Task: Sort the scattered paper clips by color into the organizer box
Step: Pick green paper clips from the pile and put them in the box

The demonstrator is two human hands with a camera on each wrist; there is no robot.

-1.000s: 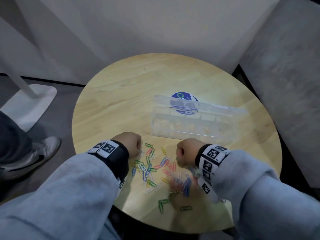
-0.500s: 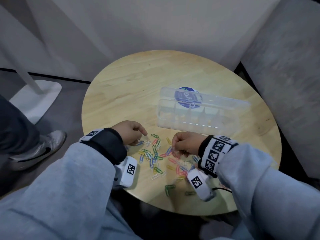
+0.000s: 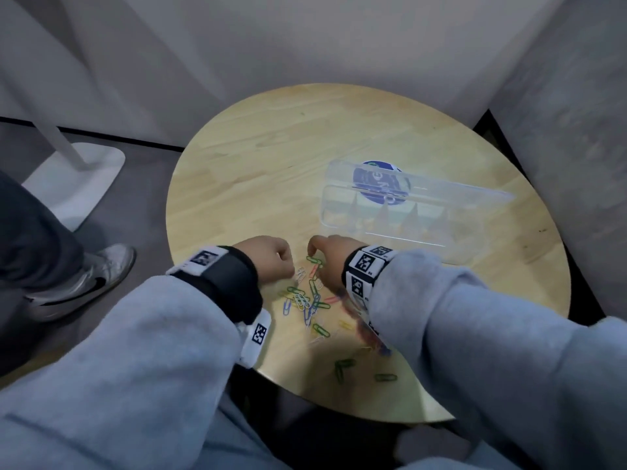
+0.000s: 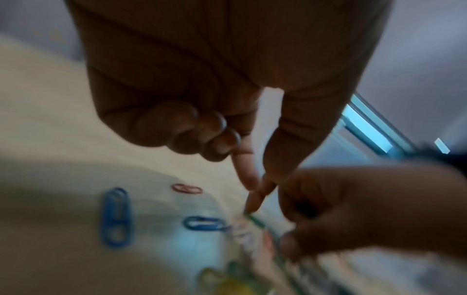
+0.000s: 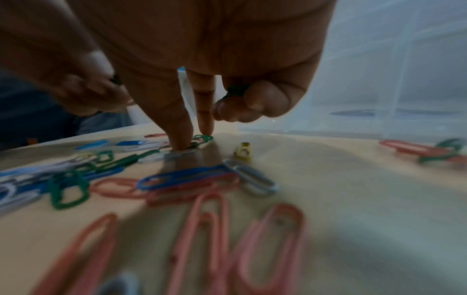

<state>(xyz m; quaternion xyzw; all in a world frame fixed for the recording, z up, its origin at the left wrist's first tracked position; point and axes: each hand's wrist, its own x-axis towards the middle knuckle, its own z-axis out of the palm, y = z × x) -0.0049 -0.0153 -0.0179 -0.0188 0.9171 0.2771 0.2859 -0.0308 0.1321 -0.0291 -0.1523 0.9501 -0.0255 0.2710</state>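
Observation:
Colored paper clips [image 3: 310,301] lie scattered on the near part of a round wooden table [image 3: 271,147]. The clear organizer box [image 3: 400,228] stands open behind them, its compartments looking empty. My left hand [image 3: 285,262] brings thumb and index finger together on the end of a green clip [image 4: 255,219], its other fingers curled. My right hand [image 3: 314,252] sits close beside it. Its thumb and index tips press down on another green clip [image 5: 202,138], and its curled fingers hold something green [image 5: 236,89] against the palm.
A blue round sticker [image 3: 376,179] shows through the box. Grey walls close in behind and to the right of the table. On the floor at left are another person's shoe [image 3: 84,283] and a white stand base [image 3: 78,178]. A few clips [image 3: 342,366] lie near the front edge.
Both hands have moved toward each other at the far end of the clip pile. The right hand's thumb and index now reach down onto a green clip.

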